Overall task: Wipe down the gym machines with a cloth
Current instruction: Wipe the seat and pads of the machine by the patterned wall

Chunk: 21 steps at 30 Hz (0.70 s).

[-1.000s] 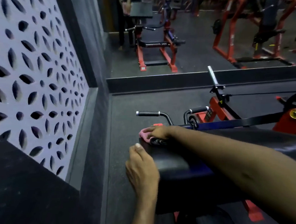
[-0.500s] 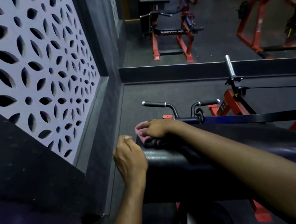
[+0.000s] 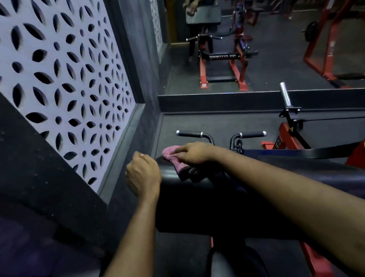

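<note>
A pink cloth [image 3: 174, 160] lies bunched on the left end of the machine's long black pad [image 3: 220, 192]. My right hand [image 3: 192, 154] lies on top of the cloth with bent fingers and presses it onto the pad. The right forearm stretches along the pad's top. My left hand [image 3: 143, 175] sits against the pad's left end with its fingers curled at the edge. Just beyond the pad, two black handle grips [image 3: 191, 135] stick out.
A patterned perforated wall panel [image 3: 64, 71] stands close on the left, with a dark ledge below it. The machine's red frame [image 3: 289, 135] and a steel peg [image 3: 285, 96] are at right. A wall mirror ahead reflects red machines and a person.
My left hand slid forward along the pad's end and its fingers curled in. My right hand with the cloth shifted slightly on the pad. The camera tilted, showing more of the mirror.
</note>
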{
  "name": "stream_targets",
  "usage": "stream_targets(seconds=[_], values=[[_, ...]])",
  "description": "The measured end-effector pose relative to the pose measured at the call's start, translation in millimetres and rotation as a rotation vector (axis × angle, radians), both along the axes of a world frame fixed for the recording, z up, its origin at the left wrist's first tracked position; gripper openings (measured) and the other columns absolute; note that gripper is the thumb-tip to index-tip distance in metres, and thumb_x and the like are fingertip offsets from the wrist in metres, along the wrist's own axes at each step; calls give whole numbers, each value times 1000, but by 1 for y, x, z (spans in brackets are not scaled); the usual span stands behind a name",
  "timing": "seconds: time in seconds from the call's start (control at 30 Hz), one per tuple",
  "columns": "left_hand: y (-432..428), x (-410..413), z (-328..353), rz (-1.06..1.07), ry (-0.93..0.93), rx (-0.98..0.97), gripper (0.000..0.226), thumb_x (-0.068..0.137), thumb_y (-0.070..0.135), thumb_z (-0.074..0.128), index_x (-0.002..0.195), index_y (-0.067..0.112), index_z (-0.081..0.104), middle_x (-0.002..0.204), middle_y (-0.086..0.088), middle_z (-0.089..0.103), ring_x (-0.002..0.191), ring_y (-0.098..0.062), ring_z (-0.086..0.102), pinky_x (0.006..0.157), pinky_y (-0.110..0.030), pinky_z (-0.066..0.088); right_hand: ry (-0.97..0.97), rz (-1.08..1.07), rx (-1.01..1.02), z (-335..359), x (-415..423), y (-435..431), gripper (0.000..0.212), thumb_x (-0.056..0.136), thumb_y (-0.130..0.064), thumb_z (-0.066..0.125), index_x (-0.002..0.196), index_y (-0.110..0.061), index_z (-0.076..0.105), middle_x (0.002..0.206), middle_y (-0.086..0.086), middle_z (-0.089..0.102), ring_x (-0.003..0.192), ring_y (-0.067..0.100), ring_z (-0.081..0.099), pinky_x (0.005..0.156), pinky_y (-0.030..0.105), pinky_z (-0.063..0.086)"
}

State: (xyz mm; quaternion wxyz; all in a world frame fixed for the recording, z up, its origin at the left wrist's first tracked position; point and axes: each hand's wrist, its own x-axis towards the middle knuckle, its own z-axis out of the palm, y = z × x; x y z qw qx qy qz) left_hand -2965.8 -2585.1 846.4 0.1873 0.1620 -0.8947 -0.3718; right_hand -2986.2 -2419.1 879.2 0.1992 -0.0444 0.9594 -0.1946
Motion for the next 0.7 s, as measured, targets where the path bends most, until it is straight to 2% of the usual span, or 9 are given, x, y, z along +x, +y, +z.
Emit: stream_targets(seconds=[0.17,0.23,0.3,0.4,0.53,0.6,0.7], values=[[43,58,2,38,151,-92,27,102,17,41,109,1,63,114,-21,64,110,-39,53,89,-51,45,141,164,40,8,57,46,70,80,-56,35,149,-46,45,161,-2,39,145,22,42,118,38,34],[68,88,-3,44,169,-121,30,103,16,41,117,0,62,123,-20,62,117,-37,51,97,-49,40,189,206,51,6,78,70,66,83,-53,37,150,-49,42,164,-2,33,147,22,39,120,40,32],[94,113,-9,39,114,-120,36,104,18,39,126,-1,60,134,-19,59,125,-36,48,105,-46,36,217,245,62,6,98,97,57,94,-46,45,150,-51,40,167,-3,27,148,23,38,121,39,30],[126,146,-10,-12,-6,-65,40,106,21,37,136,1,55,145,-17,52,133,-34,45,110,-42,33,233,281,68,10,129,137,57,97,-40,48,151,-54,36,170,-7,18,149,28,34,119,41,29],[156,162,0,-134,-196,-42,49,109,26,31,152,3,39,164,-14,26,150,-28,27,120,-34,20,212,304,60,10,142,168,60,97,-40,47,152,-57,32,171,-7,11,149,33,30,121,47,30],[163,159,3,-122,-269,-60,51,110,27,28,154,2,35,167,-14,18,153,-26,21,121,-32,16,205,338,35,5,139,170,61,93,-46,43,151,-59,29,171,-5,8,152,33,25,121,52,29],[168,151,1,-73,-310,-96,50,109,25,29,147,-4,40,164,-22,23,151,-31,25,119,-34,19,201,366,4,-1,133,171,61,92,-51,39,151,-60,26,172,-5,7,154,31,19,120,52,30]])
